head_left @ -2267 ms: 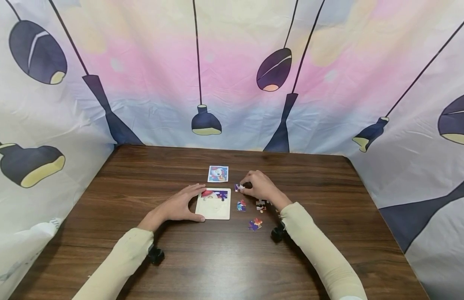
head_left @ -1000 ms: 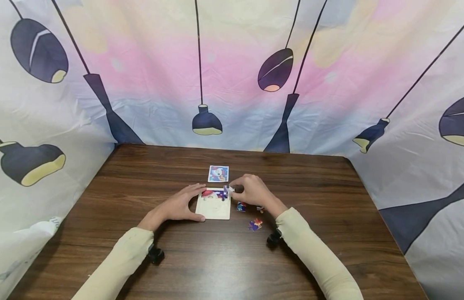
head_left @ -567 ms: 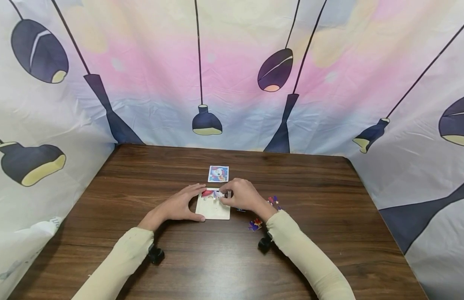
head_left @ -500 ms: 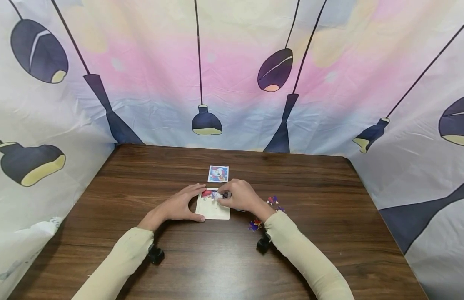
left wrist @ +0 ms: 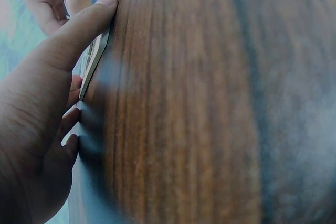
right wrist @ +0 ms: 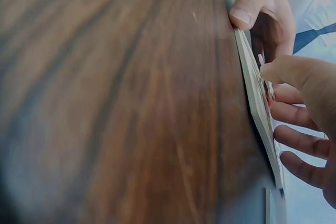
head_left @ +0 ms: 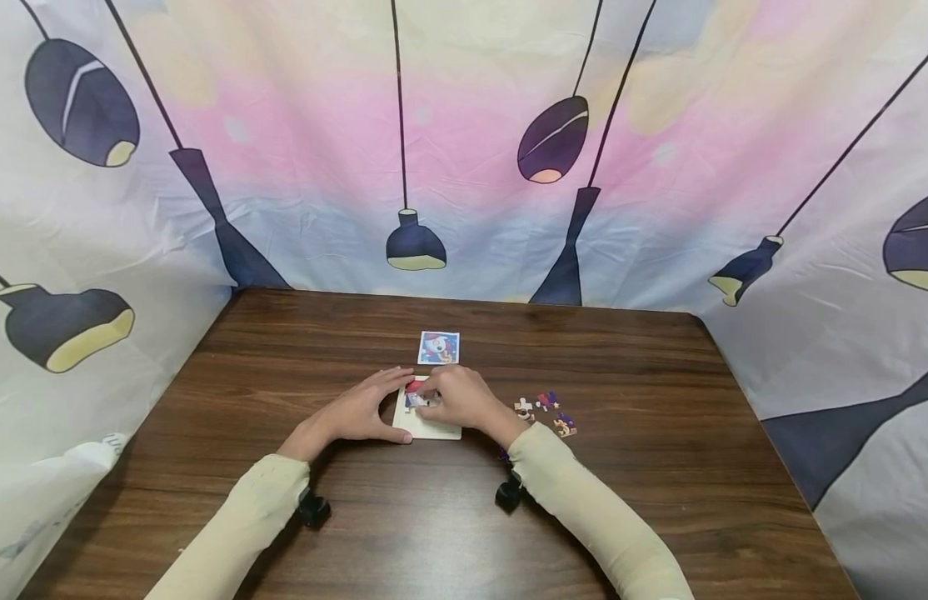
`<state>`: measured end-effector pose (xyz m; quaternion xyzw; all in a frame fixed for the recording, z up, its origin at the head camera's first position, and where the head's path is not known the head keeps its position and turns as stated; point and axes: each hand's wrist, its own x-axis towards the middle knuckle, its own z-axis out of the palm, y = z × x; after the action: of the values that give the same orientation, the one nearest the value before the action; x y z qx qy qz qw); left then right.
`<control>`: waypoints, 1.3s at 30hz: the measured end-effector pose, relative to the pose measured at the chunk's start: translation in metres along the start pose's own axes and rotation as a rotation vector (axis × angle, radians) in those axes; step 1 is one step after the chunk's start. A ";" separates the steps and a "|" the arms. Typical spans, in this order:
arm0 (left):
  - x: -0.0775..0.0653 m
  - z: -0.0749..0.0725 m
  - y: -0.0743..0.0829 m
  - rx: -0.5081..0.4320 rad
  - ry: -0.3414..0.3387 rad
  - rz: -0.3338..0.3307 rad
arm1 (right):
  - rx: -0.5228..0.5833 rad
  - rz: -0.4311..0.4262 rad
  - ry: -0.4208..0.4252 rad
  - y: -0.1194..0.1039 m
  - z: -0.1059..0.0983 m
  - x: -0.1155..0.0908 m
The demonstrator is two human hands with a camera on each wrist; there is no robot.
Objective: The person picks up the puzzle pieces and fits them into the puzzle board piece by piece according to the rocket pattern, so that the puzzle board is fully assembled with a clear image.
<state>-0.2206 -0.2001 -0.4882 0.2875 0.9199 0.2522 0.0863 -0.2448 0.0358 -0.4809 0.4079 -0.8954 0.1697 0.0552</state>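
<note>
There are two hands, one left hand [head_left: 355,412] and one right hand [head_left: 464,396], two sleeves [head_left: 235,525] and two wrist cameras [head_left: 314,508]. One desk [head_left: 621,358] carries one puzzle board [head_left: 437,430], one picture card [head_left: 438,348] and, right of the board, at least four loose puzzle pieces [head_left: 546,402]. One backdrop [head_left: 321,125] shows nine dark lamp shapes [head_left: 416,244], two cut off by the frame's edge.

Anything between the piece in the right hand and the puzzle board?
Nothing visible. The right hand holds the piece at the upper left of the board; the left hand only touches the board's left side. Right fingers hide some of the board.
</note>
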 end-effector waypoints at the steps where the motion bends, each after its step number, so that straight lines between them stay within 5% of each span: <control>1: 0.000 0.000 0.000 -0.001 -0.001 0.000 | -0.002 -0.001 0.003 -0.001 0.001 0.001; 31: -0.001 0.001 0.000 -0.001 -0.005 -0.009 | -0.058 -0.026 -0.025 -0.006 0.003 0.005; 39: -0.001 0.002 -0.001 -0.009 0.000 -0.010 | 0.032 -0.013 -0.003 0.000 -0.016 -0.007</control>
<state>-0.2202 -0.2009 -0.4903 0.2826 0.9201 0.2560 0.0891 -0.2410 0.0466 -0.4679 0.4147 -0.8901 0.1829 0.0486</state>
